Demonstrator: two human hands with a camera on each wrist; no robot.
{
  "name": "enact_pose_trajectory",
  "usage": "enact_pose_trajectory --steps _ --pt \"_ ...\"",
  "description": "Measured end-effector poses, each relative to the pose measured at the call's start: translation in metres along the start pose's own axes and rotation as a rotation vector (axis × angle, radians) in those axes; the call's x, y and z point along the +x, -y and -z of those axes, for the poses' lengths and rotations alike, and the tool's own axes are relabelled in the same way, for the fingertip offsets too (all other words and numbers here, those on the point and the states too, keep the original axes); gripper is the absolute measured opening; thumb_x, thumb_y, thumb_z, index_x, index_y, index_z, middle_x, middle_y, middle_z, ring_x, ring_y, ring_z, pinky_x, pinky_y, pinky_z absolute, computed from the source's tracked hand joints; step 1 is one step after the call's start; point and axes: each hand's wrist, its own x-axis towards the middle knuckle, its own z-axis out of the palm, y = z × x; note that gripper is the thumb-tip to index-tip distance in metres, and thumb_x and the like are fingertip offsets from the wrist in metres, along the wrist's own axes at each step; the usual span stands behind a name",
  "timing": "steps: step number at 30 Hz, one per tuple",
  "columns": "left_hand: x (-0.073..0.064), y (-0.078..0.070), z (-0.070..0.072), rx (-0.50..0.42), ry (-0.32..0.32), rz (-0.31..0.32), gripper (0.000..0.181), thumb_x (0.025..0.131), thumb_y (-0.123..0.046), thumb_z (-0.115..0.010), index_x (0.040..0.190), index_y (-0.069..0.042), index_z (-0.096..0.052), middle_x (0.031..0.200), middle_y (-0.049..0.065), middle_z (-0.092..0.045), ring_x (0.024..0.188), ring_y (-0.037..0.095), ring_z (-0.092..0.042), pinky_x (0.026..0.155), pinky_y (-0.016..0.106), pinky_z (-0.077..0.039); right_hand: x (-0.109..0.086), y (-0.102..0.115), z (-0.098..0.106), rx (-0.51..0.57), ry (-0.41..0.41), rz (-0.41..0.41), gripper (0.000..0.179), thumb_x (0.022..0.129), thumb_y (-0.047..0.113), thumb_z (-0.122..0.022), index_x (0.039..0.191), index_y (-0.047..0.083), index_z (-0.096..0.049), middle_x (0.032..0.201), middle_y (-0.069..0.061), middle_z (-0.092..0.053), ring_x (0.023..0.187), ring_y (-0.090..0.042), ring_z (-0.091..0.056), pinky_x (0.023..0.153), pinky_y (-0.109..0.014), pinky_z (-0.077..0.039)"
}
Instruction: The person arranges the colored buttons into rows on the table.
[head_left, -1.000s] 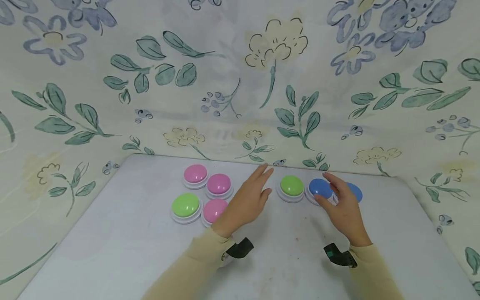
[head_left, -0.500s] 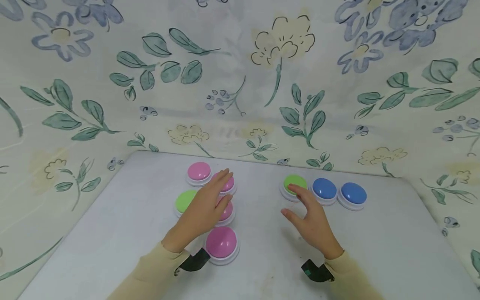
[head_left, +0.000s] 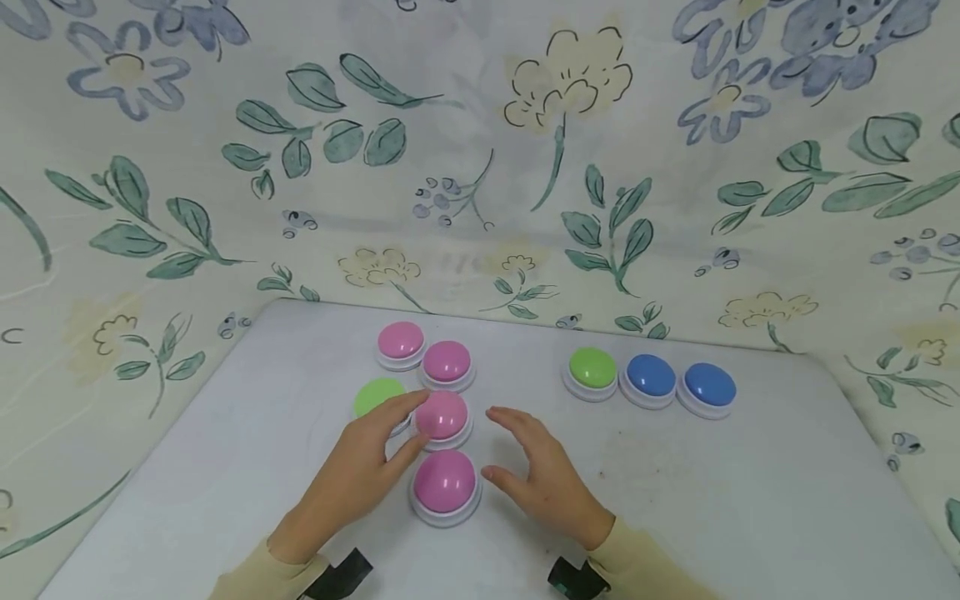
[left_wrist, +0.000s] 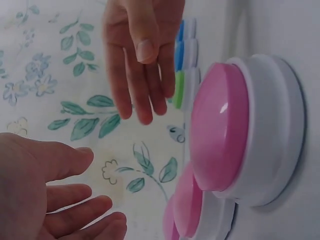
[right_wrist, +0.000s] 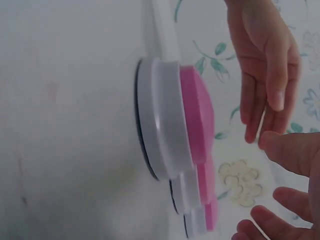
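Several domed push buttons with white round bases stand on the table. My left hand (head_left: 360, 462) hovers left of the pink column with thumb and fingers apart; its fingertips overlap the edge of the middle pink button (head_left: 442, 415), and contact cannot be judged. It partly hides a green button (head_left: 377, 395). The nearest pink button (head_left: 445, 482) sits between my two hands. To its right, my right hand (head_left: 553, 477) is held with spread, relaxed fingers and nothing in them. In the left wrist view, the pink dome (left_wrist: 220, 130) stands apart from both hands.
Two further pink buttons (head_left: 401, 340) stand behind at the left. At the back right, a green button (head_left: 592, 367) and two blue buttons (head_left: 651, 375) form a row. Flower-patterned cloth (head_left: 465, 275) rises behind the white table (head_left: 712, 500).
My right hand has moved left and nearer, away from the blue and green buttons. My left hand has drawn left and nearer, uncovering the pink buttons. The buttons look unmoved.
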Motion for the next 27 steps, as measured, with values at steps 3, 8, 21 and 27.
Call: enact_pose_trajectory --steps 3,8,21,27 --pt "-0.008 0.000 0.000 0.022 0.025 0.000 0.052 0.090 -0.010 -0.075 0.139 -0.003 -0.058 0.135 0.009 -0.063 0.109 0.028 -0.067 0.092 0.043 -0.057 -0.001 0.005 -0.013 0.012 0.059 0.008 0.063 0.089 0.011 -0.076 0.145 0.003 -0.049 0.147 -0.013 -0.050 0.138 -0.029 -0.045 0.112 -0.053 -0.040" --pt "-0.020 0.003 0.000 0.034 0.049 -0.008 0.049 0.088 -0.010 -0.077 0.134 -0.002 -0.062 0.130 0.008 -0.066 0.107 0.024 -0.068 0.088 0.037 -0.059 -0.005 0.008 -0.029 0.003 0.118 0.003 0.063 0.090 0.017 -0.077 0.145 0.004 -0.049 0.147 -0.010 -0.049 0.138 -0.028 -0.044 0.115 -0.049 -0.038" --pt "-0.044 0.015 -0.011 -0.013 0.172 0.006 0.053 0.087 -0.021 -0.079 0.134 -0.004 -0.061 0.129 0.006 -0.066 0.109 0.022 -0.067 0.086 0.035 -0.060 -0.007 0.011 -0.044 -0.053 0.162 -0.035 0.076 0.085 0.020 -0.082 0.147 0.002 -0.043 0.147 -0.013 -0.046 0.134 -0.026 -0.045 0.111 -0.036 -0.044" --pt "-0.048 0.016 -0.020 -0.041 0.170 -0.023 0.058 0.083 -0.018 -0.082 0.135 -0.002 -0.059 0.131 0.006 -0.065 0.114 0.023 -0.064 0.088 0.034 -0.059 -0.006 0.007 -0.047 -0.089 0.145 -0.034 0.078 0.081 0.014 -0.084 0.146 -0.002 -0.043 0.145 -0.015 -0.049 0.134 -0.027 -0.046 0.113 -0.037 -0.042"
